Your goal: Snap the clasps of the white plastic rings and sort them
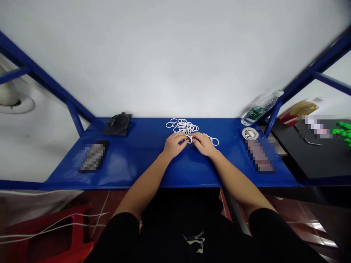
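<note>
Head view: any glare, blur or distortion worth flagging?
Head view: soft glare on the blue tabletop, left side; bright patches on the floor tiles, lower right; wide-angle stretch, blue frame bars splaying outward; pixelation over a dark item left and a pinkish one right; white rings small, fine detail unclear.

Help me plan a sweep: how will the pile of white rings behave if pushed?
The pile of white rings would probably spread or snag, since the rings overlap. Each is likely light, being a thin band around an open middle. They may slide easily on the glossy blue tabletop.
</note>
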Available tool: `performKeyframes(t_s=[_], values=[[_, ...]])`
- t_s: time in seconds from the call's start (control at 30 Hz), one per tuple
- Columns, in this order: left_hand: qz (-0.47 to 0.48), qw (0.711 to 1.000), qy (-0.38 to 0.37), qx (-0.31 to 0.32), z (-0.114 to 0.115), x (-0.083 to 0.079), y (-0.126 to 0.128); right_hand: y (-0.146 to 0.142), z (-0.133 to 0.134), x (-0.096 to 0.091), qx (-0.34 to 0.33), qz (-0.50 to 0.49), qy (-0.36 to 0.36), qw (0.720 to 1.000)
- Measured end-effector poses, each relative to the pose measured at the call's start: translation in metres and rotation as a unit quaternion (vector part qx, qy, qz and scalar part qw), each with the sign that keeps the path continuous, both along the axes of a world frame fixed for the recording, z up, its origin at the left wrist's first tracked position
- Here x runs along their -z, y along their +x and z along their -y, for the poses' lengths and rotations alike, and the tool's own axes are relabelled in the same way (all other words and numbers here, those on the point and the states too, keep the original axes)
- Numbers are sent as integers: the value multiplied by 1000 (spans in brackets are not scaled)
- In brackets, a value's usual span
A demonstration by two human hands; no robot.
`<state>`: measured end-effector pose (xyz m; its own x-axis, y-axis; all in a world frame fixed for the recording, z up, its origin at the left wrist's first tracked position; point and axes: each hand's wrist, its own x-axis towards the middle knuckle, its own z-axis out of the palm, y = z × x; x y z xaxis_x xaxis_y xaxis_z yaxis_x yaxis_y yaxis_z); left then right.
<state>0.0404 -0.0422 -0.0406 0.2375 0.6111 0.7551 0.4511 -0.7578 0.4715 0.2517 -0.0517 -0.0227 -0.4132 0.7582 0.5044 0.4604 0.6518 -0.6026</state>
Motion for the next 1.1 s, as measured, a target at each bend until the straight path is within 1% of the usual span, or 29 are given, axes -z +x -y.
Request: performKeyframes(t_s=[0.1,0.27,0.5,0.6,0.73,0.83,0.9,0.93,1.0,1.07,1.1], values=[[2,1000,7,-2,0,0,0,-1,2,-1,-10,-2,-12,1000],[-9,1000,18,17,1,1,1,-1,3,-3,-5,3,-36,999],[-44,999,-15,25,1,1,1,0,-1,2,-5,7,-53,999],[-59,997,-27,39,1,3,2,2,-3,2,-4,13,-59,998],[-92,993,-45,65,1,5,2,2,-5,2,24,39,-54,998],[-100,991,-61,68,-2,7,-1,3,-6,2,43,45,-48,997],[-96,992,-65,45,-5,8,-4,5,-6,2,65,40,-31,997],[-94,993,-68,19,-8,9,-6,7,-7,1,82,37,-19,996],[-95,991,-80,-54,-12,11,-11,11,-7,-1,118,33,6,992],[-104,980,-109,-129,-17,16,-15,17,-8,-4,156,34,27,987],[-112,973,-125,-156,-18,18,-17,19,-8,-7,176,38,37,983]])
